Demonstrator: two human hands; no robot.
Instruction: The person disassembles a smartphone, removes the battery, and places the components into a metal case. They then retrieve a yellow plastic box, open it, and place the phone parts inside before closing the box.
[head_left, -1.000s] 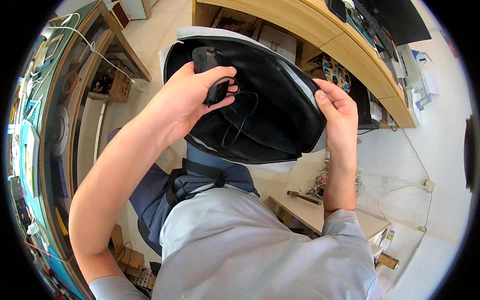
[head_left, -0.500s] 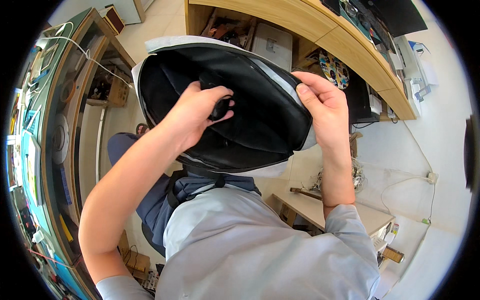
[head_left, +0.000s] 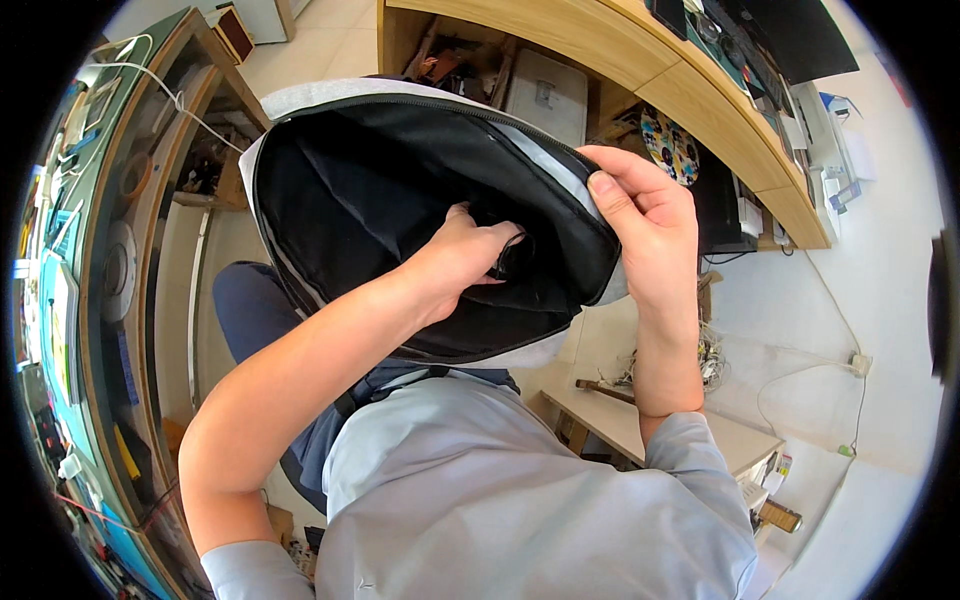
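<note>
A grey bag [head_left: 335,93] with a black lining and a zipped rim gapes wide in front of my body. My left hand [head_left: 468,250] reaches down inside it, fingers closed round a small black object [head_left: 515,255] with a thin loop. The dark lining makes its exact kind hard to tell. At the bag's right edge, my right hand [head_left: 640,205] pinches the zipped rim between thumb and fingers and holds the mouth apart. The bottom of the bag is lost in shadow.
Beyond the bag stands a wooden desk [head_left: 600,50] with a grey box [head_left: 545,95] beneath it. A glass-sided cabinet [head_left: 125,270] runs along the left. A low pale bench [head_left: 640,425] and tangled cables [head_left: 712,365] are at the right.
My left hand has moved right and deeper into the bag with the black object. The bag's left side has shifted slightly left; my right hand keeps its grip on the rim.
</note>
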